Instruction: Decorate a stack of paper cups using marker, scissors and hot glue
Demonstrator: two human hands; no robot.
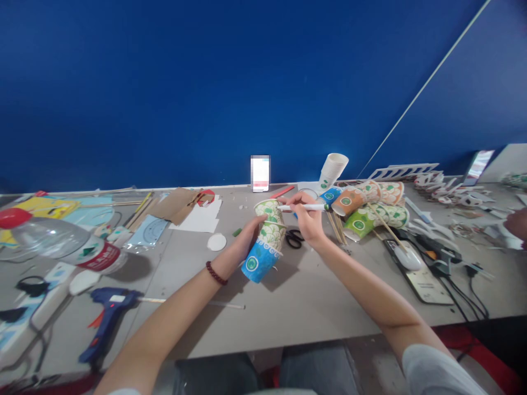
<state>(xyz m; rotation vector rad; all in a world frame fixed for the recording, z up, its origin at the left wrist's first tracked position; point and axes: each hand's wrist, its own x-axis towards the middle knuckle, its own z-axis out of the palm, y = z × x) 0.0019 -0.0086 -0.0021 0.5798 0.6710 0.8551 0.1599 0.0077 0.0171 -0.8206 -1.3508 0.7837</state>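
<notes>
My left hand (244,242), with a dark red bead bracelet at the wrist, grips a joined row of patterned paper cups (267,236), white-green at the top and blue at the lower end. The row is tilted above the table. My right hand (308,215) is closed round a white marker pen (302,208), its tip end close to the topmost cup; whether it touches I cannot tell. Black scissors (293,239) lie between the cups and my right forearm. A white round disc (217,242) lies left of my left hand.
A water bottle (61,241), blue glue gun (109,318) and power strip (37,312) are at left. Right stand more patterned cups (366,211), a white cup stack (332,169), wooden sticks (336,227) and a white mouse (407,255). Another person's hand (516,227) shows far right.
</notes>
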